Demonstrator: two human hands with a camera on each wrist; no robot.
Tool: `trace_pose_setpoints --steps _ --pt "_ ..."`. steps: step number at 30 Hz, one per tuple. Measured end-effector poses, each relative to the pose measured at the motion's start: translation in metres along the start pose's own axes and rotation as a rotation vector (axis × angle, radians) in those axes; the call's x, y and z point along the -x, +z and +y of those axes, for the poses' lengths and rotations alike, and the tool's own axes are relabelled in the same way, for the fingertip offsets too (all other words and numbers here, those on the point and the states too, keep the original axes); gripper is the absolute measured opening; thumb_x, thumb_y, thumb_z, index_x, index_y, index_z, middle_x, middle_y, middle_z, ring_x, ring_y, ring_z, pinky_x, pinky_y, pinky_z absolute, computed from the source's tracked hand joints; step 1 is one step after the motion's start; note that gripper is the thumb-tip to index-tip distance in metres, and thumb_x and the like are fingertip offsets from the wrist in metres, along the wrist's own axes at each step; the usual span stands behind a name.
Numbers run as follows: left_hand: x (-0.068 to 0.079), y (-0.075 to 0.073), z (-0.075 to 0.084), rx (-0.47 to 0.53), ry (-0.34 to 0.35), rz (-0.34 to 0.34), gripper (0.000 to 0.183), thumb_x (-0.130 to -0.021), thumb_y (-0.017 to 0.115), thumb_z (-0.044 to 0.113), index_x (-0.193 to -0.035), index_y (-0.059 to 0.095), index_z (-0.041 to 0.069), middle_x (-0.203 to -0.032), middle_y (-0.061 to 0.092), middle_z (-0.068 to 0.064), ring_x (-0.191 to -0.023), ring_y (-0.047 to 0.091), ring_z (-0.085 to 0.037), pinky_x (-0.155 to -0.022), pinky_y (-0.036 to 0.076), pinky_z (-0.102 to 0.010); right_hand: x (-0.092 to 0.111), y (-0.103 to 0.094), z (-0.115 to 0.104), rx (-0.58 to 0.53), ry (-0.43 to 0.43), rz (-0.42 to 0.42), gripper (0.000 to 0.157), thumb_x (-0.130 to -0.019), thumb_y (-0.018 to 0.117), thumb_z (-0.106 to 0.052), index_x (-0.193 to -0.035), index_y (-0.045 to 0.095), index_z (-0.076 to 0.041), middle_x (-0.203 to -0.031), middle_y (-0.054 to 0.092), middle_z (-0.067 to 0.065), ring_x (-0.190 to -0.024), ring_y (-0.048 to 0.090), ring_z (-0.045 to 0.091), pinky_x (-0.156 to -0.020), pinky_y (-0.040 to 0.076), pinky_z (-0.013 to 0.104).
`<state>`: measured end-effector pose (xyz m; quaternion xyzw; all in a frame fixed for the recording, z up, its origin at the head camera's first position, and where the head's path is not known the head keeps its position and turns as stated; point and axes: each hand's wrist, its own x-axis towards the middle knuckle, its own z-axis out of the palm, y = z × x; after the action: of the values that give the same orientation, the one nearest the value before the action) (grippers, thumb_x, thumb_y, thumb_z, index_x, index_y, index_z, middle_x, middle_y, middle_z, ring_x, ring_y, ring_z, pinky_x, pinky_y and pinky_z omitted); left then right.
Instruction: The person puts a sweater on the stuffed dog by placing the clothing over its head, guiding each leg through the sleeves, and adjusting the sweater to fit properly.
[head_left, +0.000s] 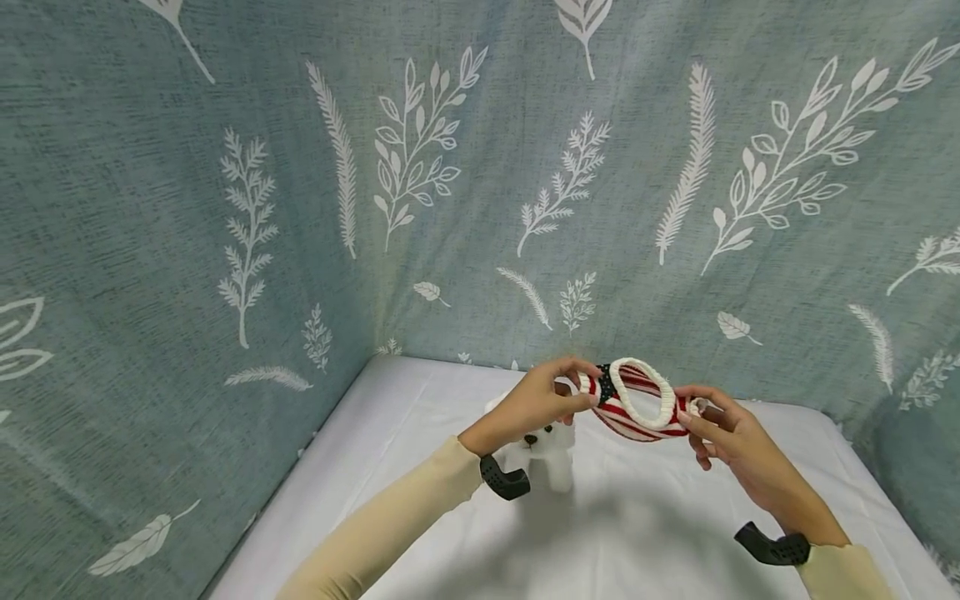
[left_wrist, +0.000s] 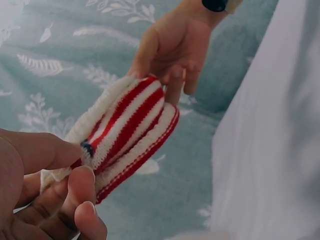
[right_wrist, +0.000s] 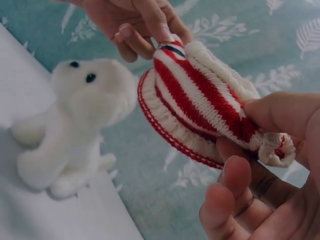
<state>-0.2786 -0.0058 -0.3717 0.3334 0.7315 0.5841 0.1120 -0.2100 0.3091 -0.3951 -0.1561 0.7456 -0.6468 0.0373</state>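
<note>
A small knitted toy sweater with red and white stripes, a dark blue patch and cream ribbed edges is held up over the bed-like white surface. My left hand pinches its blue-patched end between thumb and fingers. At the opposite end, my right hand pinches the striped part by a small ribbed cuff. The sweater is stretched sideways between both hands, its round ribbed opening facing up in the head view. A white plush dog sits behind my left hand, which partly hides it in the head view.
The white cloth-covered surface spreads beneath both hands. Grey-green curtains with white leaf prints stand along its back and sides. Each wrist wears a black band.
</note>
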Motion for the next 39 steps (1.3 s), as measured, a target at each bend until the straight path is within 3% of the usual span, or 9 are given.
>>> trace_pose_setpoints --steps 11,15,21,24,39 --pt "0.022 -0.037 0.002 -0.019 -0.028 0.043 0.033 -0.098 0.073 0.022 -0.13 0.066 0.024 -0.112 0.055 -0.01 -0.065 0.056 -0.019 -0.064 0.051 -0.046 -0.028 0.033 -0.006 0.013 0.026 -0.007 0.04 -0.107 0.059 -0.024 -0.144 0.048 -0.014 -0.1 0.058 0.006 -0.068 0.052 0.016 -0.058 0.05 0.037" --pt "0.028 -0.047 -0.002 -0.021 -0.051 0.066 0.033 -0.098 0.073 0.021 -0.13 0.066 0.024 -0.113 0.055 -0.011 -0.065 0.056 -0.019 -0.066 0.051 -0.047 -0.038 0.045 -0.007 0.02 0.027 -0.004 0.043 -0.105 0.062 -0.026 -0.144 0.048 -0.014 -0.101 0.058 0.008 -0.067 0.051 0.016 -0.057 0.05 0.036" --pt "0.036 -0.061 -0.007 -0.014 -0.083 0.093 0.034 -0.097 0.074 0.022 -0.13 0.066 0.023 -0.114 0.055 -0.011 -0.064 0.055 -0.019 -0.061 0.048 -0.037 -0.05 0.061 -0.006 0.002 0.058 -0.012 0.046 -0.104 0.065 -0.029 -0.143 0.048 -0.013 -0.103 0.058 0.011 -0.067 0.05 0.017 -0.057 0.05 0.035" --pt "0.042 -0.068 -0.008 -0.013 -0.093 0.105 0.034 -0.097 0.074 0.023 -0.13 0.066 0.023 -0.116 0.055 -0.011 -0.064 0.054 -0.019 -0.062 0.047 -0.039 -0.054 0.068 -0.004 -0.008 0.067 -0.019 0.047 -0.103 0.066 -0.029 -0.143 0.048 -0.012 -0.108 0.058 0.012 -0.068 0.05 0.017 -0.057 0.049 0.034" --pt "0.058 -0.089 -0.021 -0.032 -0.121 0.147 0.033 -0.097 0.073 0.016 -0.13 0.066 0.016 -0.112 0.057 -0.013 -0.062 0.054 -0.018 -0.062 0.048 -0.033 -0.071 0.092 0.005 -0.046 0.095 -0.061 0.048 -0.102 0.068 -0.031 -0.144 0.05 -0.015 -0.105 0.057 0.01 -0.066 0.047 0.017 -0.056 0.047 0.033"
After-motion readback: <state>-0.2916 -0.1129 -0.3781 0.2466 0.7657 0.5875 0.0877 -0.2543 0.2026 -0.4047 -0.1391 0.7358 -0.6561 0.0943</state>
